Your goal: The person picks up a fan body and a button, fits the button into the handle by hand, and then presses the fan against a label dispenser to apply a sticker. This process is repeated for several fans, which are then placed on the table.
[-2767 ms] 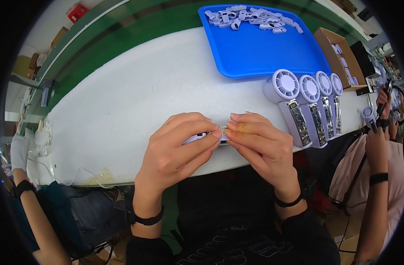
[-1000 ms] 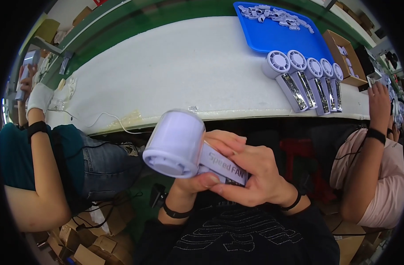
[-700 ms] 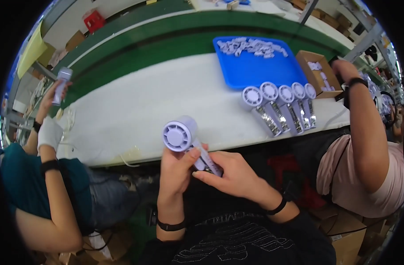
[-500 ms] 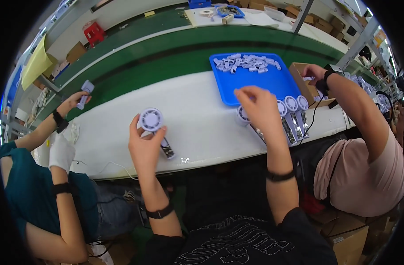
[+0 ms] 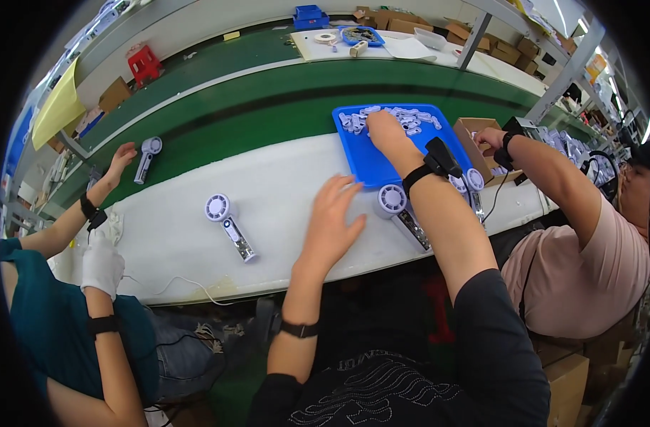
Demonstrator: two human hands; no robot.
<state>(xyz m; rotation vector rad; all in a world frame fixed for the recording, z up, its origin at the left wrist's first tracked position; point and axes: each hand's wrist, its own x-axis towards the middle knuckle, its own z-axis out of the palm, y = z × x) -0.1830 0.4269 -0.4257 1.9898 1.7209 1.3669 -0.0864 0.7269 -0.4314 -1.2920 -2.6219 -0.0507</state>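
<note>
My left hand (image 5: 331, 222) hovers over the white work surface with its fingers spread and nothing in them. Beside it, to the right, lies a lilac handheld fan (image 5: 392, 201) whose handle shows its inner parts. Another handheld fan (image 5: 229, 226) lies alone to the left, its handle uncovered too. My right hand (image 5: 386, 132) reaches down into the blue tray (image 5: 364, 160), at the small lilac plastic parts (image 5: 414, 118). Its fingertips are hidden behind the hand. More fans (image 5: 474, 180) lie partly covered by my right forearm.
A co-worker's hand (image 5: 124, 158) at left is near a fan (image 5: 148, 158) on the green belt (image 5: 268, 107). On the right, another person's hand (image 5: 490, 138) is at a cardboard box (image 5: 471, 128). A thin white cable (image 5: 190, 282) runs along the front edge.
My left hand has let go of the fan at left and moved right. My right hand has reached forward into the tray. The left co-worker's fan now lies on the belt.
</note>
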